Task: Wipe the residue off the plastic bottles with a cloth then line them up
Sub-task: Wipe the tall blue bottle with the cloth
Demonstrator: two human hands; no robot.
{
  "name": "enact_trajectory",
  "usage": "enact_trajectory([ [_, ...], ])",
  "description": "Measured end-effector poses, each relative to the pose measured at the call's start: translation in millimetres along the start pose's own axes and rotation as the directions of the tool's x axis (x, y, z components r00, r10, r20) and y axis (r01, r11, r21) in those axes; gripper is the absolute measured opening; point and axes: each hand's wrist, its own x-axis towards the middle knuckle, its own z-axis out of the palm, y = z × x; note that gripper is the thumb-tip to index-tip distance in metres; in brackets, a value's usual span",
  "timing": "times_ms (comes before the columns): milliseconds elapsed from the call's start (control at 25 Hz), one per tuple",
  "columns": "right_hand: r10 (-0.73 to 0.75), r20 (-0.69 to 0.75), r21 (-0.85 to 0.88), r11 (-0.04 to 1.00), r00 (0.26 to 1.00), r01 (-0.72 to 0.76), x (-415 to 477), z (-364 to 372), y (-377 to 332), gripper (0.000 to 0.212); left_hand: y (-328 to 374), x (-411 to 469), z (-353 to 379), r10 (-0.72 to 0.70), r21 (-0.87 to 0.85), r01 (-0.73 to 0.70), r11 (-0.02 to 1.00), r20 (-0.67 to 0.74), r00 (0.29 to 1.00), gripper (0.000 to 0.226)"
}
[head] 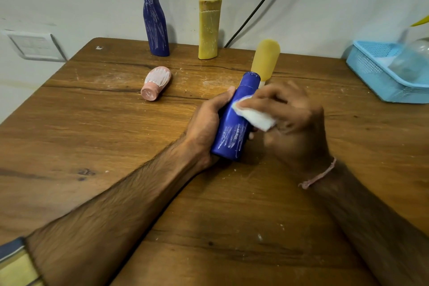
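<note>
My left hand (204, 123) grips a blue plastic bottle (234, 132) tilted over the wooden table (116, 146), white streaks showing on its lower half. My right hand (294, 121) presses a folded white cloth (257, 118) against the bottle's upper side. A tall dark blue bottle (155, 23) and a yellow bottle (209, 28), both streaked white, stand at the table's far edge. A small pink bottle (156, 83) lies on its side, smeared white. Another yellow bottle (265, 59) stands just behind the held one.
A light blue plastic basket (371, 72) with a clear container in it sits at the table's right edge. A black cable (260, 4) runs down the wall behind. A wall socket plate (34, 46) is at the left. White crumbs dot the tabletop.
</note>
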Motion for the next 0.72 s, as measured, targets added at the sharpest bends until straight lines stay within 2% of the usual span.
enact_trajectory([
  [80,0.075,-0.072,-0.012,0.997,0.995,-0.076,2,-2,0,0.028,0,0,1,0.014,-0.010,-0.014,1.000,0.014,1.000,0.044],
  [200,-0.114,0.052,0.108,0.988,0.992,0.107,2,-8,-2,0.027,2,0,0,-0.027,-0.048,0.026,0.998,-0.009,1.000,0.038],
  [240,-0.136,0.075,0.115,0.985,0.988,0.127,2,-8,-3,0.027,3,0,0,-0.040,-0.074,0.040,0.996,-0.005,0.999,0.037],
  [360,0.010,0.007,0.052,0.999,1.000,-0.011,4,-7,0,0.026,3,3,-1,-0.033,-0.138,0.036,0.990,0.024,0.999,0.040],
  [400,0.014,0.001,0.051,0.999,1.000,-0.014,4,-8,0,0.026,3,4,-1,-0.035,-0.142,0.037,0.989,0.020,0.999,0.041],
  [520,-0.119,0.088,0.138,0.985,0.989,0.106,2,-12,-5,0.026,4,4,-3,-0.071,-0.156,0.072,0.985,0.012,0.997,0.049],
  [560,-0.113,0.087,0.129,0.987,0.990,0.101,2,-10,-6,0.026,4,4,-3,-0.077,-0.166,0.078,0.983,0.013,0.997,0.047],
  [680,0.041,-0.002,0.020,0.999,0.999,-0.041,2,-8,-3,0.025,4,5,-4,-0.061,-0.179,0.055,0.982,-0.026,0.998,0.040],
  [720,0.040,0.010,0.029,0.999,0.999,-0.040,2,-8,-4,0.026,4,6,-4,-0.066,-0.186,0.059,0.981,-0.030,0.997,0.040],
])
